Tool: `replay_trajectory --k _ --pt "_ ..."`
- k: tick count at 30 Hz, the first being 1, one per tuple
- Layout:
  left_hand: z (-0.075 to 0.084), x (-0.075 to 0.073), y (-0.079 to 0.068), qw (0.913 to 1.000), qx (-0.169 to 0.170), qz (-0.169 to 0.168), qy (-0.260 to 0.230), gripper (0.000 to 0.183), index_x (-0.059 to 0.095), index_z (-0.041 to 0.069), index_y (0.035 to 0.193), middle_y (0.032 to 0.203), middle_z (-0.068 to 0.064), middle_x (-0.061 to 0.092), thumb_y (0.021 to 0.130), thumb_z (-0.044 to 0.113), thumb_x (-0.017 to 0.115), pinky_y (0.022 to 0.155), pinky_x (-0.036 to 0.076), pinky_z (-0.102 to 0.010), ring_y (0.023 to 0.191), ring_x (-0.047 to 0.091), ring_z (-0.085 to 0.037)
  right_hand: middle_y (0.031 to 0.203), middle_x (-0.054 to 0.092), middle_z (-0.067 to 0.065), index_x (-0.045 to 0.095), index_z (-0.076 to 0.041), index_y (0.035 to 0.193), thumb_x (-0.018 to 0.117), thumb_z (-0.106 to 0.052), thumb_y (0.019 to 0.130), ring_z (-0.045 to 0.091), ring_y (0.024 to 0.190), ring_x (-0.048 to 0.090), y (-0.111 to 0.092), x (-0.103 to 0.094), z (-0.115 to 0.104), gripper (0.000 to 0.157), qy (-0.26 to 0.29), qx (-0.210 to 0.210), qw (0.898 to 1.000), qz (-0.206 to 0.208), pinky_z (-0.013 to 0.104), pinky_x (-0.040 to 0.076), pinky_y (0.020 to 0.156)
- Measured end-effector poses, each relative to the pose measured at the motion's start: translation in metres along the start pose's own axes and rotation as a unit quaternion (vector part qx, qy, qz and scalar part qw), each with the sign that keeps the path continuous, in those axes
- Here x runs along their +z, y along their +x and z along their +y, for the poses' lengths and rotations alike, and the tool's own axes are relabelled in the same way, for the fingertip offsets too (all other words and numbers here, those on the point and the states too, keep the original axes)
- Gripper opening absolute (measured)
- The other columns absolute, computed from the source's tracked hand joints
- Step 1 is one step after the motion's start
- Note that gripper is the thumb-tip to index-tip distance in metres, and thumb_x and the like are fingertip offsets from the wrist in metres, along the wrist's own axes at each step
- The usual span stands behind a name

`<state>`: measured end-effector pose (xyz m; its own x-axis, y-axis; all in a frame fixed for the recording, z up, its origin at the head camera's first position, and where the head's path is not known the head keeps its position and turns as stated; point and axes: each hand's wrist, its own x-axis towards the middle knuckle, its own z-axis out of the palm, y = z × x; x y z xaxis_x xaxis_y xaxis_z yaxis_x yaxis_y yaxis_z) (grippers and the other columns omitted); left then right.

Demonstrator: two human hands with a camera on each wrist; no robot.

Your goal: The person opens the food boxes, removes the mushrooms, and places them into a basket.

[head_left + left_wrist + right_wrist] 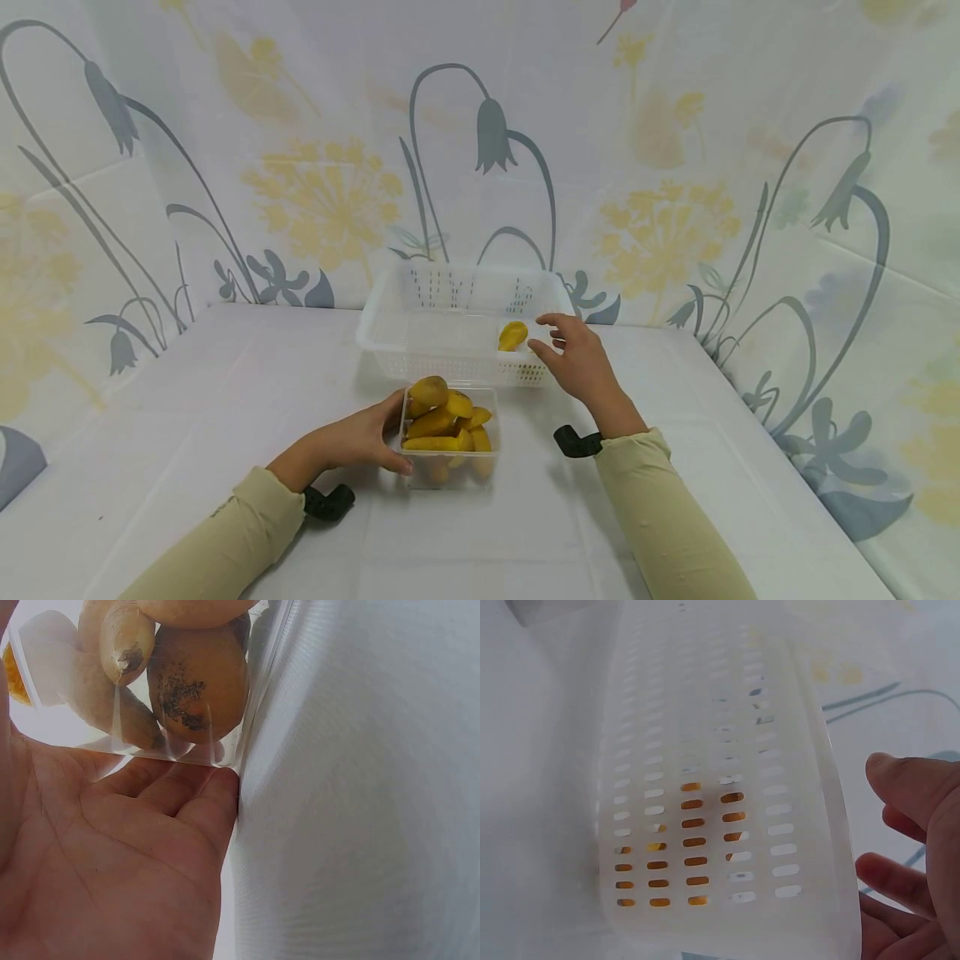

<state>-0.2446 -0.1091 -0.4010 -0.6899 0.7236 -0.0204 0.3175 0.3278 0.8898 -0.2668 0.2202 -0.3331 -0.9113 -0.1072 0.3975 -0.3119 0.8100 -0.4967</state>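
Left hand on the fruit box, right hand unfilled above the basket

From the head view, I see the white cloth-covered worktop (pixel 225 375) with a white slotted plastic basket (pixel 420 365) standing near its far edge. One yellow, rounded fruit (pixel 513 335) lies in the basket toward its right end. Close in front of the basket stands a clear rectangular plastic box (pixel 450 482), piled up to the rim with yellow, elongated fruits (pixel 438 423). The left hand (pixel 356 437) grasps this box from its left side, thumb at the near left corner, fingers round toward the back. The right hand (pixel 573 358) is at the basket's near right corner, thumb and fingers parted, holding nothing, just beside the lone fruit. Behind the far edge hangs a pale floral cloth (pixel 360 108); beige sleeves (pixel 217 533) cover both forearms, and a black band (pixel 330 502) sits on each wrist.

From the left wrist, the palm faces the box and the fingertips meet its lower edge; dark blotches mark a fruit inside.

From the right wrist, the basket's long wall stands in the way, yellow showing only through its slots. The parted fingers are beside the rim; whether the lower ones touch it, I can't tell.
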Motion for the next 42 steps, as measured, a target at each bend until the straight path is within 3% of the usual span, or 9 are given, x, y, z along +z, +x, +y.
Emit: replay_trajectory --k 14,26,42 --pt "0.000 0.000 0.000 1.0000 -0.004 0.004 0.008 0.100 0.015 0.036 0.139 0.145 0.012 0.025 0.066 0.026 0.081 0.113 0.017 -0.043 0.137 0.023 -0.012 0.122 0.053 0.006 0.055 -0.015 0.116 0.059 -0.033 0.087 0.026 0.110 0.056 -0.002 -0.003 -0.011 0.034 -0.009 -0.030 0.999 -0.009 0.038 0.050 0.088" --pt "-0.001 0.000 0.000 0.9999 -0.005 0.003 0.013 0.098 0.017 0.035 0.138 0.145 0.012 0.026 0.065 0.026 0.081 0.113 0.016 -0.042 0.136 0.023 -0.011 0.108 0.061 0.002 0.061 -0.015 0.107 0.061 -0.029 0.086 0.019 0.098 0.059 -0.010 -0.006 -0.034 0.026 -0.015 -0.112 0.993 0.017 0.036 0.052 0.084" --pt "0.001 0.000 -0.001 0.9998 -0.006 0.004 0.020 0.099 0.017 0.035 0.139 0.145 0.012 0.026 0.064 0.027 0.081 0.114 0.017 -0.042 0.137 0.023 -0.011 0.103 0.063 -0.002 0.062 -0.015 0.107 0.062 -0.025 0.086 0.017 0.086 0.056 -0.020 0.002 -0.061 0.024 -0.009 -0.188 0.982 -0.001 0.031 0.050 0.075"
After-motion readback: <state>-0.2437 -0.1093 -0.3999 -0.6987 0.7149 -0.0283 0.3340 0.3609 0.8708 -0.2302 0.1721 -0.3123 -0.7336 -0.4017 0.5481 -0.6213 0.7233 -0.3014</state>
